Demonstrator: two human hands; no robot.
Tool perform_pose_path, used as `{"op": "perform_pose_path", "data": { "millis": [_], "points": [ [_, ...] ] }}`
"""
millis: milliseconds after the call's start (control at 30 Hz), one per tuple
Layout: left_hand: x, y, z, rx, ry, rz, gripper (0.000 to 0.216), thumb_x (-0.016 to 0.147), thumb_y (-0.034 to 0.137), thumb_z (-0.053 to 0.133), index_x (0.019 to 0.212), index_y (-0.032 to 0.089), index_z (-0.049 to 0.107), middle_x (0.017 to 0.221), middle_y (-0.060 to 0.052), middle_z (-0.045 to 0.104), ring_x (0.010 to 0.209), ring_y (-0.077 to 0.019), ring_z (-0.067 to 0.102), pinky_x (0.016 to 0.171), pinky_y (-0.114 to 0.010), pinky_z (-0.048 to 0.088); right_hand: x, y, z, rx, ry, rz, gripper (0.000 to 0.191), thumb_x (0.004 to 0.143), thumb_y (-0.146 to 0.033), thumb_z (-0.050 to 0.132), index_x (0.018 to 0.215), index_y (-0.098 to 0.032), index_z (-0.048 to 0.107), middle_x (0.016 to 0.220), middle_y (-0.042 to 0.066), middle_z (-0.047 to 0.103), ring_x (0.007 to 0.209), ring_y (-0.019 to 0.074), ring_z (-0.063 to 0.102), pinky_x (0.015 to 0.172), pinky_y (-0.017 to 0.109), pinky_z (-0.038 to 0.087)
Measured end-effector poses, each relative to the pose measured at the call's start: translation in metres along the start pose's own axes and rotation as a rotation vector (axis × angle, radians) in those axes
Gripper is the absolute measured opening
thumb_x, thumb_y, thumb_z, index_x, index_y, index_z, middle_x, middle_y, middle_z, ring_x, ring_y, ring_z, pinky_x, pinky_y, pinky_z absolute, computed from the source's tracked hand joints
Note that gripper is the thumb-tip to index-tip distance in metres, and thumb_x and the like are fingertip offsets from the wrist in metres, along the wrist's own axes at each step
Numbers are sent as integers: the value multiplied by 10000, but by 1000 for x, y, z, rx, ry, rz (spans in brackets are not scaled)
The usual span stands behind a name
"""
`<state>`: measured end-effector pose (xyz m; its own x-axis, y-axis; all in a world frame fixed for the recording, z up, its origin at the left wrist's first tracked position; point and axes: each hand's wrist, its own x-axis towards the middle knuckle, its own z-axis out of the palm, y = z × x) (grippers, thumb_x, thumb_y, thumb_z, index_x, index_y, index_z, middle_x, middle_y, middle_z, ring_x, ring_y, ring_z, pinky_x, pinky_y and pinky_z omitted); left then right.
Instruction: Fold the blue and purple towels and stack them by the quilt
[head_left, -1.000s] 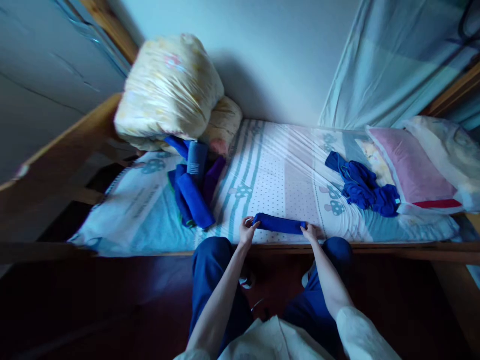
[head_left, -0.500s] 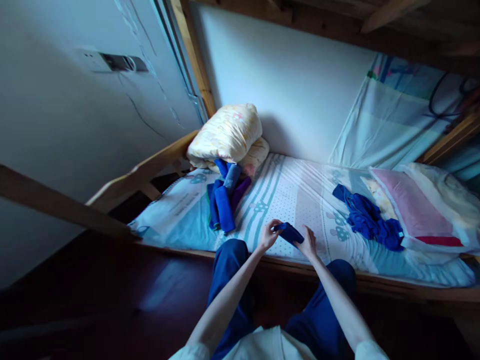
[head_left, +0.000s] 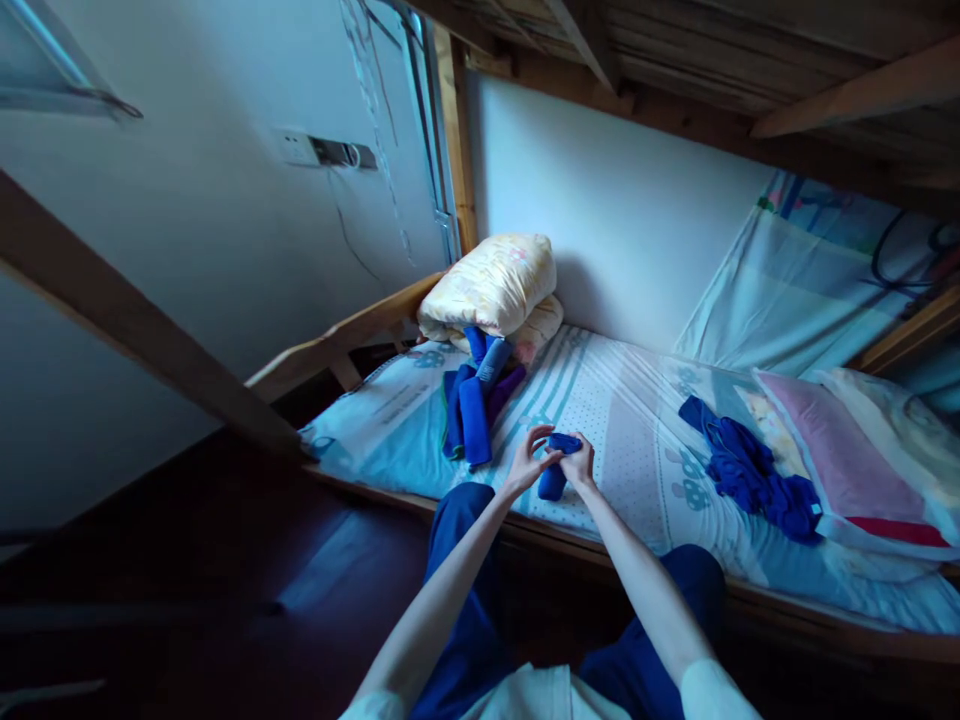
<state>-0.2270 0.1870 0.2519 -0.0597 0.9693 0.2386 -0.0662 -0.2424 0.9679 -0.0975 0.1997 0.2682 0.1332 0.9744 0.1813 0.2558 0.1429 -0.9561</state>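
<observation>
Just above the near edge of the bed, my right hand (head_left: pixel 579 464) is closed around a tight roll of dark blue cloth (head_left: pixel 553 484), which stands tilted with one end up. My left hand (head_left: pixel 529 464) is beside the roll's upper end, its fingers curved and apart, the thumb close to the cloth; whether it touches is hard to make out. To the left lie several rolled cloths (head_left: pixel 475 420), mostly blue, one purple and one grey-blue. On the right a crumpled blue garment (head_left: pixel 754 475) is spread loosely on the sheet.
A folded cream quilt (head_left: pixel 491 285) is stacked at the bed's left end. Pink and pale bedding (head_left: pixel 870 445) lies at the right end. Wooden bunk beams (head_left: pixel 840 105) hang overhead, and a wooden post (head_left: pixel 135 310) slants across the left. The bed's wooden rail (head_left: pixel 375 490) runs along the front.
The blue roll has turned from lying slantwise between both hands to more upright in my right hand. My left hand has loosened its hold. The view has swung a little left.
</observation>
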Motion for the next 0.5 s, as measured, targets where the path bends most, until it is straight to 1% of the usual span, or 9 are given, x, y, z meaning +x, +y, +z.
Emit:
{"op": "perform_pose_path", "data": {
  "millis": [100, 167, 233, 300, 367, 433, 500],
  "points": [
    [-4, -24, -28, -72, 16, -111, 657, 655, 351, 851, 1239, 224, 580, 1290, -120, 663, 1280, -271, 586, 1123, -465, 429, 5, -11, 19, 21, -42, -16, 414, 559, -492, 836, 769, -219, 607, 731, 2, 694, 687, 189, 632, 699, 335, 547],
    [-7, -40, -45, -42, 14, -180, 726, 575, 332, 891, 1227, 217, 592, 1238, -109, 688, 1258, -282, 602, 1129, -479, 419, 10, -20, 33, 31, -85, -45, 423, 560, -503, 836, 780, -223, 608, 740, 0, 696, 696, 188, 633, 714, 339, 551],
    [-9, -54, -58, 21, 43, -226, 764, 500, 306, 910, 1194, 196, 610, 1151, -96, 715, 1197, -288, 636, 1109, -483, 436, 15, -30, 49, 41, -120, -69, 424, 563, -503, 834, 795, -225, 613, 754, 1, 704, 703, 187, 640, 728, 338, 556],
    [-7, -63, -69, 94, 87, -262, 733, 476, 310, 902, 1142, 173, 628, 1051, -77, 730, 1096, -286, 672, 1038, -469, 492, 21, -40, 65, 45, -149, -84, 422, 568, -505, 831, 799, -225, 615, 760, 1, 706, 705, 186, 644, 735, 335, 559],
    [-3, -68, -76, 176, 131, -304, 663, 481, 338, 885, 1073, 157, 646, 943, -53, 731, 969, -276, 692, 920, -433, 548, 26, -48, 81, 48, -173, -91, 419, 579, -514, 824, 797, -224, 614, 758, -2, 703, 701, 183, 644, 734, 331, 561],
    [1, -69, -83, 258, 186, -334, 604, 484, 357, 873, 1011, 153, 659, 862, -33, 721, 868, -262, 686, 813, -389, 564, 32, -54, 95, 56, -193, -95, 420, 586, -519, 820, 801, -223, 613, 760, -4, 704, 700, 181, 645, 733, 327, 564],
    [5, -70, -89, 313, 248, -351, 550, 489, 356, 860, 965, 154, 670, 798, -17, 706, 806, -246, 672, 744, -350, 553, 36, -57, 108, 66, -218, -99, 424, 591, -523, 820, 808, -223, 614, 768, -3, 709, 706, 181, 650, 730, 322, 568]
  ]
}}
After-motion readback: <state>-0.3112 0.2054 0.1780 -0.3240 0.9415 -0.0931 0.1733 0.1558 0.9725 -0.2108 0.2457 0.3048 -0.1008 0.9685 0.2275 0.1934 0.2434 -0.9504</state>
